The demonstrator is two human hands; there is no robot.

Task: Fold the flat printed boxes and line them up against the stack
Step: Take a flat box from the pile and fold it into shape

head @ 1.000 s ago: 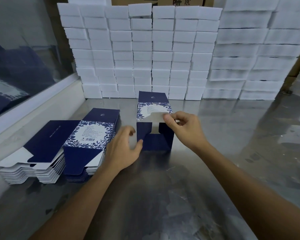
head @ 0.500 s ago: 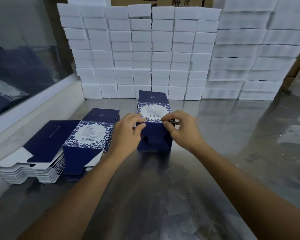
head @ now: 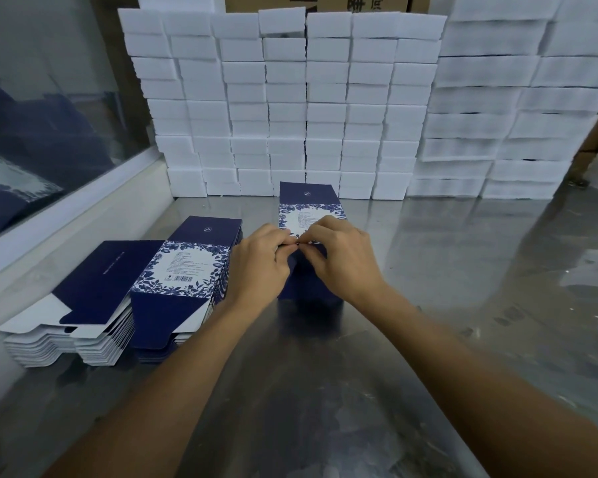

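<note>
Hands, left (head: 259, 267) and right (head: 342, 260), now meet in pinching grip on the box (head: 308, 208) flap, closer than before.

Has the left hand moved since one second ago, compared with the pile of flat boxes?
Yes. The left hand moved right and away from the pile of flat boxes, up onto the near end of the folded box.

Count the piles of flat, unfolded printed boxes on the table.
2. One pile of flat boxes lies just left of the left hand; the other pile lies beside it, further left, against the wall. Any behind the arms would be hidden.
</note>
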